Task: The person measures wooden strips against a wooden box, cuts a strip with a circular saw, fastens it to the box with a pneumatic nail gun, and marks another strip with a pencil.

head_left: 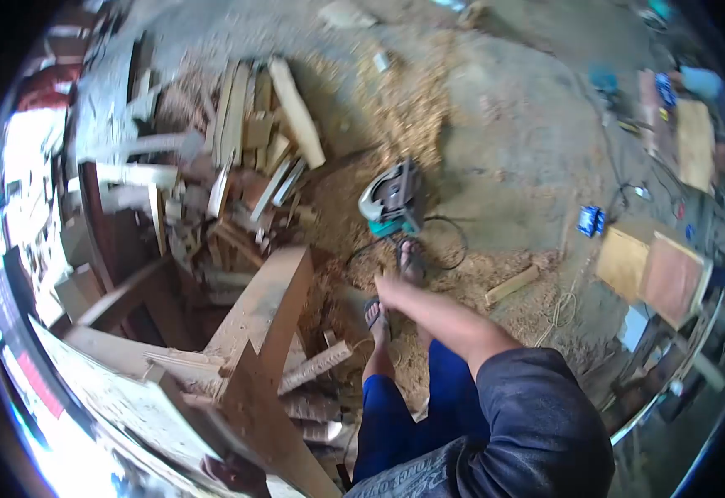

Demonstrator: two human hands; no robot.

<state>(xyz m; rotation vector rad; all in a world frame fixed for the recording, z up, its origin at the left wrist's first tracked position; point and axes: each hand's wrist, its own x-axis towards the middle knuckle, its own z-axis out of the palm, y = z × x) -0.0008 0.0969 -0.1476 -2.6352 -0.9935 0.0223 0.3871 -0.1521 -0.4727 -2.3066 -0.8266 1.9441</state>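
Wooden board (273, 425) with left hand (236, 475) at its edge, open floor (522, 149) beyond right hand (388, 287), both grips unclear.

Head cam sat up top, aimed steeply down past the wearer's dark T-shirt (537, 415) at the sandaled feet (412, 261) and workshop floor (512, 149). Fisheye-wide with black corners, timber frame (267, 303) pretty close at lower left.
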